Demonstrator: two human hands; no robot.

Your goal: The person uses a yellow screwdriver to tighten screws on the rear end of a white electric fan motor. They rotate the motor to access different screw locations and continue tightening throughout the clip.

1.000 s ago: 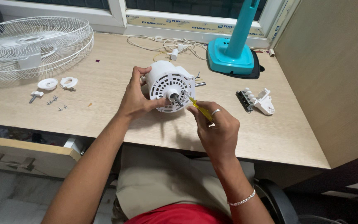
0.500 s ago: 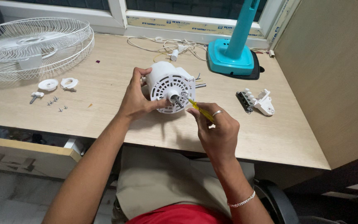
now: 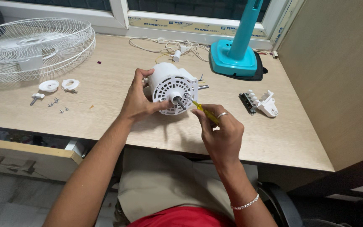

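The white fan motor housing [image 3: 172, 87] sits mid-desk, tipped so its vented face and metal shaft [image 3: 180, 101] point at you. Nothing much has changed over the last sec: same grip, same tool angle, motor hasn't shifted, so you're mid-way thru working that one spot, not moving on.

Your left hand [image 3: 137, 103] wraps the housing from 9 o'clock, fingers curled over the top, thumb pressed on the face. Your right hand [image 3: 221, 130], at 4 o'clock, pinches a yellow-handled screwdriver [image 3: 201, 110] btwn thumb and fingers, tip at the face just right of the shaft; can't tell if it's seated in a screw.

Further out: teal fan stand base [image 3: 233, 63] at 1 o'clock, white switch block [image 3: 262, 103] at 3, loose screws [image 3: 57, 105] and white caps [image 3: 59, 85] at 9, wire fan guard [image 3: 34, 48] at 10, white cable [image 3: 171, 46] at 12.
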